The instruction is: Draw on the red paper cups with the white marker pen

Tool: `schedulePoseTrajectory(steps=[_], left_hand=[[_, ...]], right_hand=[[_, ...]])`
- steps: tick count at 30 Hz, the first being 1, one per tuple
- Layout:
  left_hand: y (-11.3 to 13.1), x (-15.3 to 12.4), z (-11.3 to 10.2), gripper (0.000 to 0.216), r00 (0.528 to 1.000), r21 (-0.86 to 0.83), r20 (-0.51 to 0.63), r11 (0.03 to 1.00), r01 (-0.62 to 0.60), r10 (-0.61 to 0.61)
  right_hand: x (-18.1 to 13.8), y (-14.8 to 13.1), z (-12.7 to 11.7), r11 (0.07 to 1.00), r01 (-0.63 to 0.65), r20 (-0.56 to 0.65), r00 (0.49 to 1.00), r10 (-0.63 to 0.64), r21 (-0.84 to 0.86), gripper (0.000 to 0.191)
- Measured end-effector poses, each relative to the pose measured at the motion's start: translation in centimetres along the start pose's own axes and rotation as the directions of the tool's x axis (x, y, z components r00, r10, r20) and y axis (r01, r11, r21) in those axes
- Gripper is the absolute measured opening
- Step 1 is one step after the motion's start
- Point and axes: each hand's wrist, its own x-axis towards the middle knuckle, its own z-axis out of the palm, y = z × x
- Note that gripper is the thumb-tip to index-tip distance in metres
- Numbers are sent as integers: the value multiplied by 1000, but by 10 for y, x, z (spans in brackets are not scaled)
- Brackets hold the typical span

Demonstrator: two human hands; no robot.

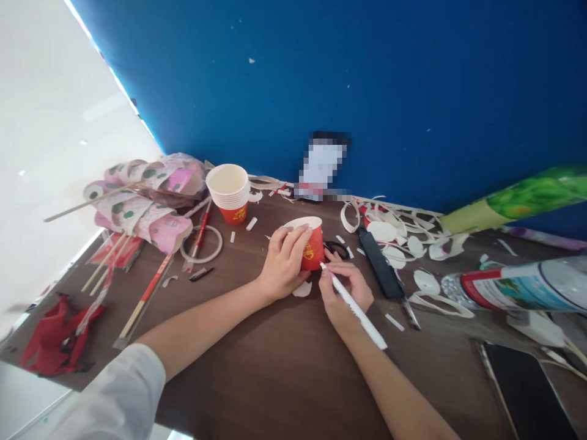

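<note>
My left hand (283, 261) wraps around a red paper cup (312, 245) with a gold print, holding it tilted on the brown table (275, 360). My right hand (345, 292) grips a white pen (355, 307), its tip touching the lower side of the cup. A small white paper piece (302, 289) lies under the cup, and black scissors (337, 248) lie just behind it.
A stack of red paper cups (230, 192) stands at the back. Pink paper rolls (151, 201), chopsticks (142, 299) and a tape ring (202, 244) lie left. Paper scraps (403, 235), a black utility knife (380, 266), a plastic bottle (518, 287) and a phone (527, 391) lie right.
</note>
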Motion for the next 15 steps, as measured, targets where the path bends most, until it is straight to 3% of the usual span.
schedulePoseTrajectory(steps=[15], left_hand=[[-1, -1, 1, 74, 1000, -9, 8, 1000, 1, -1]], right_hand=[[0, 1, 0, 1000, 0, 3, 1000, 0, 18, 16]])
